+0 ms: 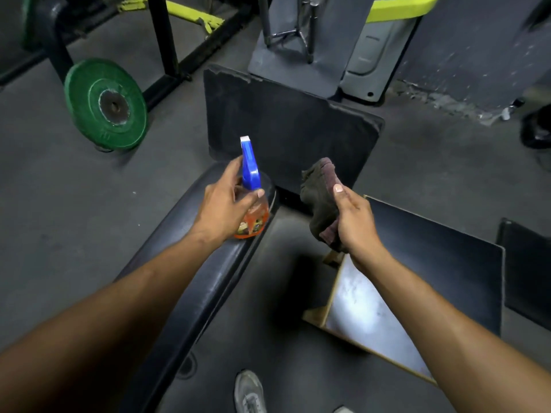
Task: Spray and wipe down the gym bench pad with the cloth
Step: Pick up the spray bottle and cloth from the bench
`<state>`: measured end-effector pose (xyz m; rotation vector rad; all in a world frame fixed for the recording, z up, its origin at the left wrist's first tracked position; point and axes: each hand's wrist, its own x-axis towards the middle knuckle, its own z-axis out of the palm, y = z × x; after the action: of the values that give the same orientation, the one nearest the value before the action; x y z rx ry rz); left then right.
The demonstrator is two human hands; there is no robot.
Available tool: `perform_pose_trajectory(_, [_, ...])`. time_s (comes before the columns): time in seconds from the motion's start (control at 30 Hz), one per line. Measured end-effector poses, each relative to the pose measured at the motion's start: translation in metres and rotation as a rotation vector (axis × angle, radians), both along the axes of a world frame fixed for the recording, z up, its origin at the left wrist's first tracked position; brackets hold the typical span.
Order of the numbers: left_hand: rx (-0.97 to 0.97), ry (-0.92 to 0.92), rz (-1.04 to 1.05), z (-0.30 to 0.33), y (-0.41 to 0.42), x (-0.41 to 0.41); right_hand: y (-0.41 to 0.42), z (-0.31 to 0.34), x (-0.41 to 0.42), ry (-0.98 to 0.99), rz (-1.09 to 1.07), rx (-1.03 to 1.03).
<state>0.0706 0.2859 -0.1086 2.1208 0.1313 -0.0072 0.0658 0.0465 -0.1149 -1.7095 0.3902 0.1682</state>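
A long black bench pad (190, 281) runs from the lower left up to the middle of the view. My left hand (222, 204) grips a spray bottle (250, 171) with a blue trigger head and orange body, held upright over the far end of the pad, nozzle pointing away from me. My right hand (353, 217) is closed on a crumpled dark brown and maroon cloth (319, 193), held in the air to the right of the pad, apart from it.
A green weight plate (104, 104) leans at the upper left by a black and yellow rack frame (167, 34). A black board (292, 126) stands behind the bench. A black box (411, 281) sits at the right. My shoe (249, 391) rests on the grey floor.
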Motion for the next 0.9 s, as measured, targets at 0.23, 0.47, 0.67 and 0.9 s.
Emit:
perform_pose_trajectory(0.23, [-0.059, -0.122, -0.053, 0.052, -0.104, -0.019, -0.103, 0.035, -0.034, -0.051, -0.038, -0.057])
perform_pose_trajectory(0.47, [-0.081, -0.133, -0.194, 0.082, -0.203, -0.036, -0.205, 0.048, -0.077, -0.068, -0.049, -0.21])
perform_pose_trajectory(0.67, [-0.1, -0.071, -0.264, 0.071, -0.253, -0.051, -0.269, 0.011, -0.09, -0.095, -0.056, -0.548])
perform_pose_trajectory(0.9, [-0.14, -0.027, -0.295, 0.046, -0.279, -0.059, -0.286, -0.014, -0.12, -0.059, 0.199, -1.042])
